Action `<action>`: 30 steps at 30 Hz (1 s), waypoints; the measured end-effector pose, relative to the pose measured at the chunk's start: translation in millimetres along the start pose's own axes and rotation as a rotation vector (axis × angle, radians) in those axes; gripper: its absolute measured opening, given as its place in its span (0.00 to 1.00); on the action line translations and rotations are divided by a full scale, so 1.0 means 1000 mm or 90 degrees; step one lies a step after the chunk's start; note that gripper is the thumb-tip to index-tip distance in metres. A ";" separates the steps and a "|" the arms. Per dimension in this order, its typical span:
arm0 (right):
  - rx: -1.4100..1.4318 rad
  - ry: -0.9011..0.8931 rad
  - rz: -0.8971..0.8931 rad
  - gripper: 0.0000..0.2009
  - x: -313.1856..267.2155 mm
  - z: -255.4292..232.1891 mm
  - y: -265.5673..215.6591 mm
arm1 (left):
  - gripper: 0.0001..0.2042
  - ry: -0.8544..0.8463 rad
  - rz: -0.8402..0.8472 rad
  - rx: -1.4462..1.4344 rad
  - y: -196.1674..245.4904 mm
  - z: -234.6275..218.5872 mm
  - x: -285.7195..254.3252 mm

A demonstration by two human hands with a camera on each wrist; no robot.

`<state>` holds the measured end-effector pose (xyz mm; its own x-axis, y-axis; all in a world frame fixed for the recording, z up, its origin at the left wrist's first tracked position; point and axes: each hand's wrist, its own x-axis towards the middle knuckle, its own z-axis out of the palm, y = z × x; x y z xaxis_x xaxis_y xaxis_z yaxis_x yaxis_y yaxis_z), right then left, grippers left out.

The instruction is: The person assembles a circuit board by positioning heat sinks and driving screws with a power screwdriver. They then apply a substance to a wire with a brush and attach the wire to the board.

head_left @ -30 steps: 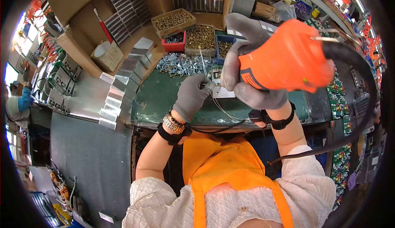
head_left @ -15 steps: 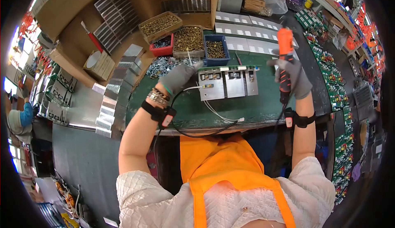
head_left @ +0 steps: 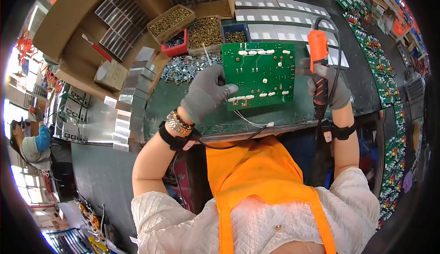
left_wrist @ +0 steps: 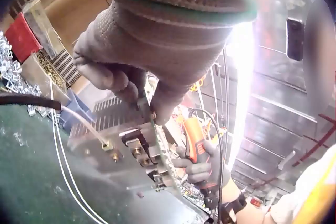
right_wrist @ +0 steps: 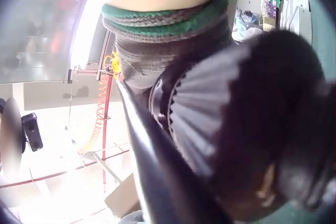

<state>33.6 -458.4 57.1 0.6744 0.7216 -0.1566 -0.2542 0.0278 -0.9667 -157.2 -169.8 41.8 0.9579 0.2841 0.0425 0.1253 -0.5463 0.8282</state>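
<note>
Underneath, circuit board (head_left: 259, 75) hides heatsinks, screwdriver (head_left: 318, 66) tip unseen

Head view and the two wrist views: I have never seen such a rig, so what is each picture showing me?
No machine here: a person in grey gloves works at a green mat. The head view looks down from a camera on the head; each wrist view comes from a camera strapped on that wrist. The left hand pinches a green circuit board by its edge, solder side up. The left wrist view shows the metal fins on its other face. The right hand grips an orange electric screwdriver; the right wrist view shows mostly its dark handle. Behind lie boxes of screws and a heap of metal clips.
</note>
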 end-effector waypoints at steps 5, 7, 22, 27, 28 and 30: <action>-0.093 0.081 -0.051 0.24 -0.014 -0.004 0.006 | 0.16 0.044 0.106 0.114 -0.015 0.042 -0.003; -0.108 0.099 -0.074 0.24 -0.022 -0.007 0.010 | 0.16 0.047 0.169 0.137 -0.025 0.047 -0.002; -0.001 0.089 -0.381 0.38 -0.085 -0.055 -0.014 | 0.13 0.177 -0.218 0.713 -0.070 -0.155 0.189; 0.081 0.051 -0.378 0.40 -0.094 -0.049 -0.031 | 0.14 0.061 -0.175 0.738 -0.145 -0.184 0.226; 0.102 0.040 -0.377 0.40 -0.096 -0.048 -0.032 | 0.11 0.060 -0.167 0.740 -0.143 -0.185 0.229; 0.094 0.044 -0.401 0.40 -0.094 -0.036 -0.038 | 0.08 0.052 -0.145 0.760 -0.158 -0.189 0.240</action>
<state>5.2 -552.3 101.2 0.7668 0.4904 0.4141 0.1154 0.5293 -0.8405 4.6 133.4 26.8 0.8695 0.4928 0.0335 0.4881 -0.8467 -0.2119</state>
